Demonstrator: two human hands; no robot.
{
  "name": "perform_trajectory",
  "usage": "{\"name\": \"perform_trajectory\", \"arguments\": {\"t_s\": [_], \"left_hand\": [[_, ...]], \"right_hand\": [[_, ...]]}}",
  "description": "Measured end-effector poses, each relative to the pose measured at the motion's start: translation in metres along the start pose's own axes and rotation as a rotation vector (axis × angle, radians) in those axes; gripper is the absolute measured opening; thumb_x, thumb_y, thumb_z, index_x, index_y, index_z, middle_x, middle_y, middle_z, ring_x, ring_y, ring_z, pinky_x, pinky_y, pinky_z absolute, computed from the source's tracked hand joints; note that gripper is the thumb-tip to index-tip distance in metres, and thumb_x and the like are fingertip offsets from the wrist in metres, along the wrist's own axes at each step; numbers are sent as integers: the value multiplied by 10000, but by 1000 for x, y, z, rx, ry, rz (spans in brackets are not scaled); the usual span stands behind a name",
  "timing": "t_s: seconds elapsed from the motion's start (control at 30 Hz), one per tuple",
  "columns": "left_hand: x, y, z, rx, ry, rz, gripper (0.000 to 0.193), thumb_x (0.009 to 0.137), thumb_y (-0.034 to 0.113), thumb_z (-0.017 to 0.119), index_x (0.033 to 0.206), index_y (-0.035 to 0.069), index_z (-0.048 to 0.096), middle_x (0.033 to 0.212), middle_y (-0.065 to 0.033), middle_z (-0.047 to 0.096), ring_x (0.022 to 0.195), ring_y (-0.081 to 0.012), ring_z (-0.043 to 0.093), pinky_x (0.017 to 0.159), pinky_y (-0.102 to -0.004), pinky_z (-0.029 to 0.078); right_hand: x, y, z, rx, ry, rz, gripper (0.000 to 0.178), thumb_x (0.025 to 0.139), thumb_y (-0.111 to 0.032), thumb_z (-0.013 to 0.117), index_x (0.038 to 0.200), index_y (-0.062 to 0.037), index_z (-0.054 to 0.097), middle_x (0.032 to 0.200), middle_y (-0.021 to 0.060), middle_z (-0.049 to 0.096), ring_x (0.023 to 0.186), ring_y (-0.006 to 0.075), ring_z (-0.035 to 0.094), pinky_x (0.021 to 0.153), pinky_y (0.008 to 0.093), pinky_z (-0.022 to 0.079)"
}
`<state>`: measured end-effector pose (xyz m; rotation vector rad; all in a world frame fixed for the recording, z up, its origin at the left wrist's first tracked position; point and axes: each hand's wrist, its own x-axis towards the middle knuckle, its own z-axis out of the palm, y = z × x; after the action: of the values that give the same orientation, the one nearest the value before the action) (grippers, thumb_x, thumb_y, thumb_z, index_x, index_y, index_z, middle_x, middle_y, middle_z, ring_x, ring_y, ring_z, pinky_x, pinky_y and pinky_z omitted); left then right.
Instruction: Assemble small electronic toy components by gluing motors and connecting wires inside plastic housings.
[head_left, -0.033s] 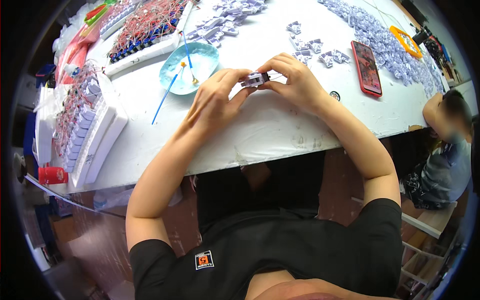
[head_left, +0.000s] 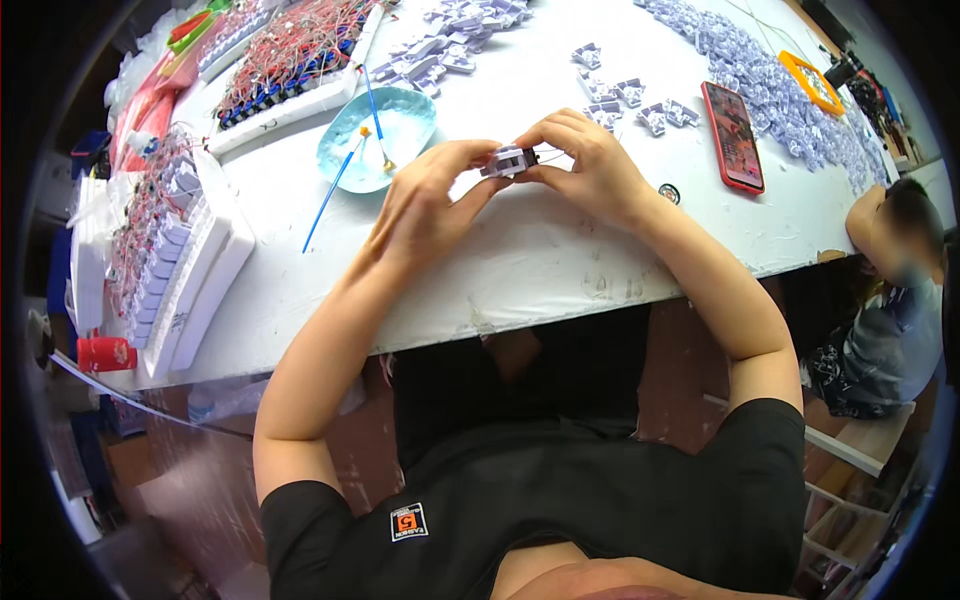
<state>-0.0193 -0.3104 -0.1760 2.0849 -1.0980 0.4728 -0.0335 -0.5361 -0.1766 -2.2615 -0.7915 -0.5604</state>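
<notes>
Above the white table, a small pale-grey plastic housing (head_left: 504, 163) is pinched between the fingertips of my left hand (head_left: 425, 200). My right hand (head_left: 592, 168) grips the same piece at its other end, where a small dark part (head_left: 531, 157) sits and thin wires trail off to the right. Whether the dark part is fully inside the housing is hidden by my fingers. Just left of my left hand stands a pale blue dish (head_left: 345, 128) with white contents. Two thin blue-handled brushes (head_left: 330, 203) rest in it, one reaching over the rim onto the table.
Loose grey housings (head_left: 630, 92) lie beyond my right hand, with a large heap (head_left: 720, 50) behind. A red-edged phone (head_left: 733, 138) is at right. Foam trays (head_left: 205, 290) of wired parts stand left, beside a red cup (head_left: 106, 353). Another person (head_left: 890, 310) sits far right.
</notes>
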Motion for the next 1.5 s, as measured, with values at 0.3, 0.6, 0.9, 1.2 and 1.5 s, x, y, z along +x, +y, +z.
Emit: {"name": "perform_trajectory", "arguments": {"t_s": [0.3, 0.6, 0.9, 1.2, 1.5], "left_hand": [[3, 11, -14, -133, -8, -185, 176, 853, -3, 710, 1026, -1, 679, 973, -131, 743, 962, -234, 734, 843, -317, 580], [-1, 9, -7, -120, 50, -103, 201, 824, -23, 717, 1018, -5, 668, 930, -153, 731, 838, -243, 738, 746, -327, 586], [2, 6, -8, -29, -1, -76, 200, 829, -22, 708, 1022, -8, 657, 919, -166, 716, 838, -258, 732, 739, -329, 581], [1, 3, -13, -569, 15, -452, 183, 924, 21, 672, 1097, -39, 667, 1039, -100, 728, 1000, -151, 691, 946, -299, 543], [4, 8, -18, -490, -70, -447, 187, 954, -3, 631, 1134, -50, 630, 1110, -134, 697, 1046, -164, 669, 954, -284, 531]], "right_hand": [[-4, -5, 4, 123, 39, 106, 249, 757, -105, 801, 969, -36, 689, 956, 90, 691, 975, 258, 631, 847, 359, 505], [-6, -9, 5, 137, 12, 141, 226, 763, -96, 782, 958, -35, 685, 947, 98, 681, 963, 268, 624, 851, 368, 498], [-4, -8, 6, 98, 15, 130, 225, 769, -81, 767, 973, -30, 688, 959, 106, 679, 972, 270, 625, 860, 370, 502], [-4, -7, 2, 281, 13, 221, 237, 796, -104, 784, 1002, -28, 696, 1000, 91, 694, 1008, 227, 643, 889, 347, 507], [-3, -3, 2, 421, 12, 306, 231, 803, -120, 793, 994, -30, 700, 989, 89, 697, 978, 196, 643, 858, 326, 500]]}}
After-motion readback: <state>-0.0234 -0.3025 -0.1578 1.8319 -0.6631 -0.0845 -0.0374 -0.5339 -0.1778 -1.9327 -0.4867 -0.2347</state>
